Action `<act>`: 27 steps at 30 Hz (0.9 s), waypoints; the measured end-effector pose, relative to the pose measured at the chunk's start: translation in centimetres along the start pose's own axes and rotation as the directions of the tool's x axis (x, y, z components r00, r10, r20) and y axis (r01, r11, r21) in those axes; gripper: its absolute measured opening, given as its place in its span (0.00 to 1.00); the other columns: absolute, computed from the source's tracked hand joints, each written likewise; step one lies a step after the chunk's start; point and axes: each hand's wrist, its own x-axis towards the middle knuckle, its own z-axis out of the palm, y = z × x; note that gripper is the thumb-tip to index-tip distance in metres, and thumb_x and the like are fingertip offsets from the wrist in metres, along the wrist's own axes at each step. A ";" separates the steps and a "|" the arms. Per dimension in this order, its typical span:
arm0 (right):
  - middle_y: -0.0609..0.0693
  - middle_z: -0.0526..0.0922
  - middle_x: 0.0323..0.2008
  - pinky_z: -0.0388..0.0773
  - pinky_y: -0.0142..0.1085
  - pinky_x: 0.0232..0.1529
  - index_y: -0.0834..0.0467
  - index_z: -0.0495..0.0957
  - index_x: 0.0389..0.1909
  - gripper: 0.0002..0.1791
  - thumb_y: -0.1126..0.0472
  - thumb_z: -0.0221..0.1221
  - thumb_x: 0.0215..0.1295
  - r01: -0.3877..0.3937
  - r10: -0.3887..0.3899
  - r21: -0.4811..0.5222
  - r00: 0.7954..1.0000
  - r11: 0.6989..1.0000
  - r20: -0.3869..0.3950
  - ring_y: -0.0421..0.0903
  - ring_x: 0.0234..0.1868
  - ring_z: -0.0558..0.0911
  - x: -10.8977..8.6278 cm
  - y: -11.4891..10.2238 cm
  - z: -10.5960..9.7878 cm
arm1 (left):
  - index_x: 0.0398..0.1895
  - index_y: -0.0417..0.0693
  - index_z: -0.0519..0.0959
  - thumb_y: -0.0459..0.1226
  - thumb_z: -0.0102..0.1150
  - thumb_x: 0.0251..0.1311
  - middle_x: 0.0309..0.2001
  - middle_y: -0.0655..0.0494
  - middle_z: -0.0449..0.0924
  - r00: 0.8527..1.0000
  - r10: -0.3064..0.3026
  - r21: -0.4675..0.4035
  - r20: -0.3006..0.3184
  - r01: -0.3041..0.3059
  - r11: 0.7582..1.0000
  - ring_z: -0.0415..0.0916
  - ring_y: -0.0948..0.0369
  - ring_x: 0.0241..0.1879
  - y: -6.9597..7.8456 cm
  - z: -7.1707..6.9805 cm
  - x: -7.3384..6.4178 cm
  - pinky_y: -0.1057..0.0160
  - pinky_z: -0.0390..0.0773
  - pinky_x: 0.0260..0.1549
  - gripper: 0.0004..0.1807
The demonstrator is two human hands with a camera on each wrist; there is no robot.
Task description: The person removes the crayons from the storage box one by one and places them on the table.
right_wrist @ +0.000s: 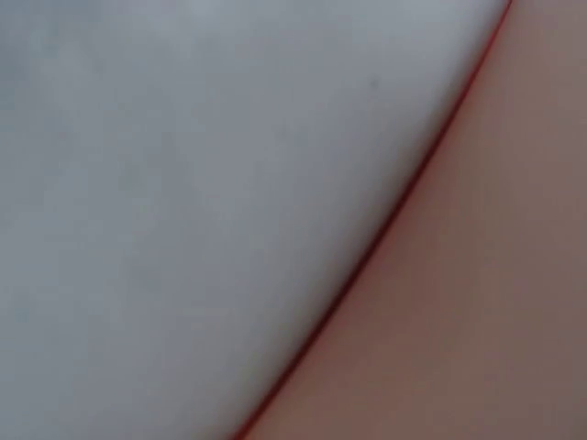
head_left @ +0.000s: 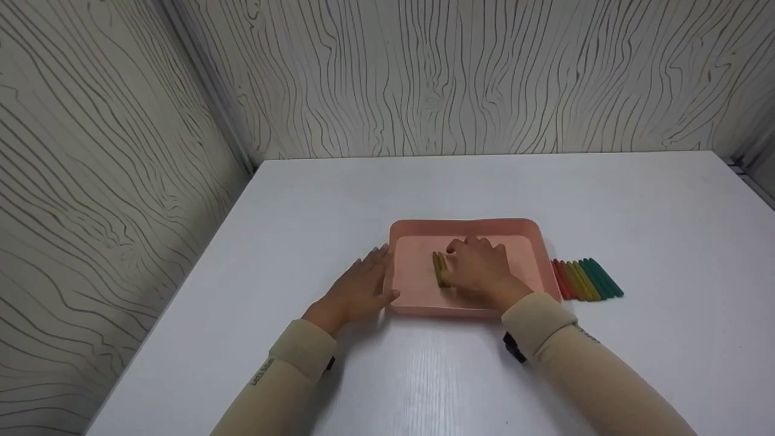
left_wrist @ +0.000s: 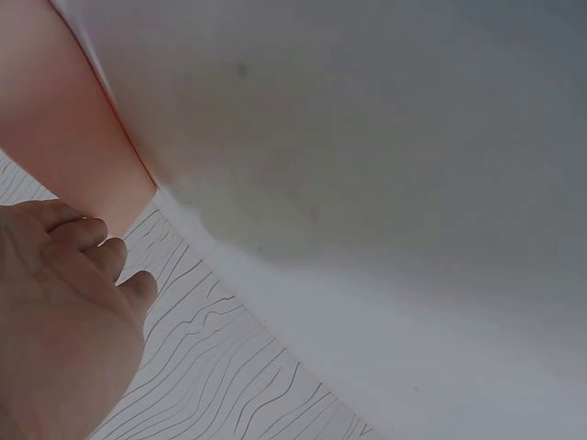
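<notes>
A shallow pink tray lies on the white table. My left hand rests along its left rim with the fingers extended. In the left wrist view, the left hand is beside the pink tray wall, its fingers slightly bent. Yellow crayons lie side by side on the tray floor. Over the tray, my right hand has its fingers curled down, thumb and forefinger at the rightmost yellow crayon; its palm hides part of the floor. The right wrist view has only the tray wall and table.
Just right of the tray, a row of several crayons in red, orange-brown, yellow and green lies on the white table. Behind the table stands a wood-grain patterned wall, with another at the left.
</notes>
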 end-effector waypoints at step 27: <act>0.51 0.82 0.37 0.77 0.42 0.41 0.62 0.78 0.47 0.18 0.62 0.64 0.56 -0.077 0.024 0.384 0.990 0.920 0.141 0.46 0.38 0.79 -0.2 0.1 0.1 | 0.75 0.42 0.46 0.55 0.42 0.68 0.75 0.51 0.41 1.000 -0.002 0.001 -0.008 0.002 1.000 0.38 0.55 0.73 -0.1 0.0 0.0 0.52 0.45 0.68 0.41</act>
